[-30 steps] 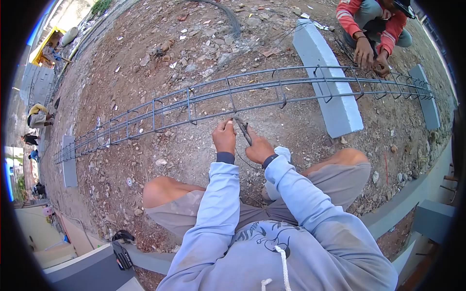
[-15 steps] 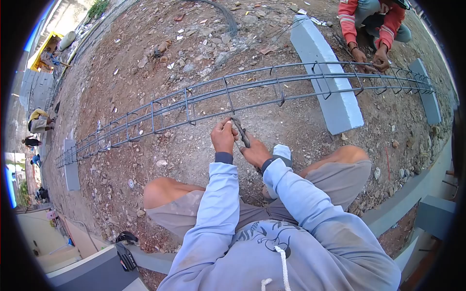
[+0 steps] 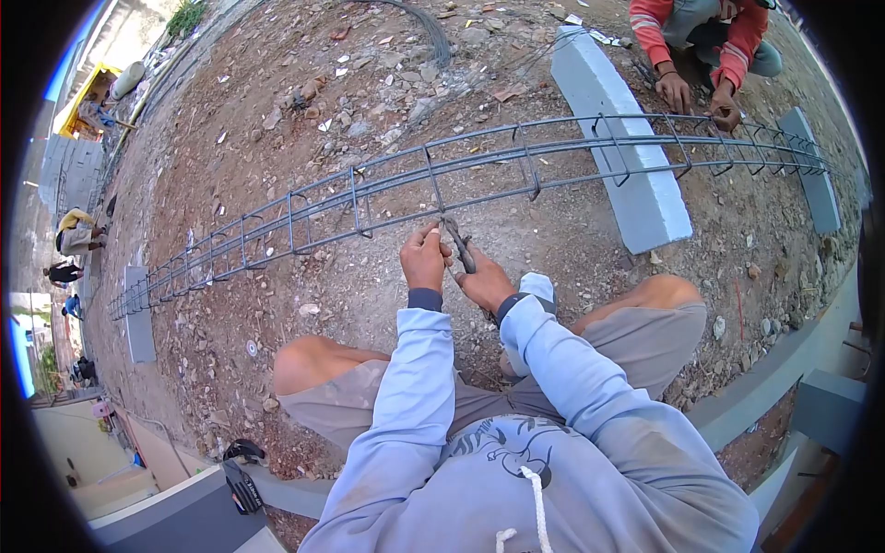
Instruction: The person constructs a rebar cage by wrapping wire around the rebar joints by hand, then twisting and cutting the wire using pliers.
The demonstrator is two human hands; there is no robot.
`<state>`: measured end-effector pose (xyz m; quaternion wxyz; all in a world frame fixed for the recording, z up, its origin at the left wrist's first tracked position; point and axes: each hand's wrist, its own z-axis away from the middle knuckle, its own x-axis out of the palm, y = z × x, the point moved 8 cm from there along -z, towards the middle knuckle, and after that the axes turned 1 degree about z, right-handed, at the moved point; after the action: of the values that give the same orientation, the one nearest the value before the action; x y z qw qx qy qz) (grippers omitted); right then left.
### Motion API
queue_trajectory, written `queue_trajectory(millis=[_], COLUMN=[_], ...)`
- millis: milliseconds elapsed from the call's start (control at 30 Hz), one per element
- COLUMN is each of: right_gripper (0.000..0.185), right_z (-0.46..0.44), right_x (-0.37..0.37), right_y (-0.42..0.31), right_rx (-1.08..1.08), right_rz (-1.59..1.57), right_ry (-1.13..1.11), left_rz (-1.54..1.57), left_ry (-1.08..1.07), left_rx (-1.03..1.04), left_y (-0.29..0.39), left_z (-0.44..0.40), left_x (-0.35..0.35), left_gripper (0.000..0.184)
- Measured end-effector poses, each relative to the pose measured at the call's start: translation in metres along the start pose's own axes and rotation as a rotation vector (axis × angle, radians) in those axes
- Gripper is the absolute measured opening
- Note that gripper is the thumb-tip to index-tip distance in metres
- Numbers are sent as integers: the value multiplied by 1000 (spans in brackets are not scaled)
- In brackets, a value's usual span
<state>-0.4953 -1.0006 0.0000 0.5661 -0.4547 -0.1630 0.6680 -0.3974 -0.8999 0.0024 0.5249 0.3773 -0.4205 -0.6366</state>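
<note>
A long steel rebar cage (image 3: 355, 198) lies across in front of me, with square ties along its bars. At its near bar my right hand (image 3: 486, 281) is wrapped round a dark pair of pliers (image 3: 461, 244), whose jaws are up by a tie. Just left of the pliers, my left hand (image 3: 425, 259) is closed in a pinch near the bar. What its fingertips hold is too small to make out.
Grey blocks (image 3: 622, 147), (image 3: 138, 313) and another block (image 3: 811, 175) lie under the cage. A co-worker in red sleeves (image 3: 653, 37) crouches at upper right, hands at the cage. Coiled wire (image 3: 429, 32) lies at the top; people are far left.
The pliers and my right hand have turned and shifted slightly at the near bar. My left hand has stayed almost in place. The co-worker's hands have moved at the cage.
</note>
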Motion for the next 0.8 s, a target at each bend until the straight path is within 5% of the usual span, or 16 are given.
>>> queue_trajectory(millis=[267,467,567,667,800], right_gripper=[71,53,57,67,73], right_z=[8,-3,-2,15,4], right_x=[-1,10,19,18,19], right_y=[-1,13,9,5,14], right_rx=[-18,-8,67,311,236], right_rz=[36,-95,-464,-908,-952], right_ry=[55,107,-143,-361,-577], left_rz=[-8,-3,272,518,663], left_ry=[-9,28,4,-364,-479], left_rx=[-3,95,-193,-411,-498], left_y=[3,-14,-31,-50,-29], left_z=[3,-14,-3,-3,9], left_x=[1,-8,4,33,63], left_gripper=[29,25,28,36,35])
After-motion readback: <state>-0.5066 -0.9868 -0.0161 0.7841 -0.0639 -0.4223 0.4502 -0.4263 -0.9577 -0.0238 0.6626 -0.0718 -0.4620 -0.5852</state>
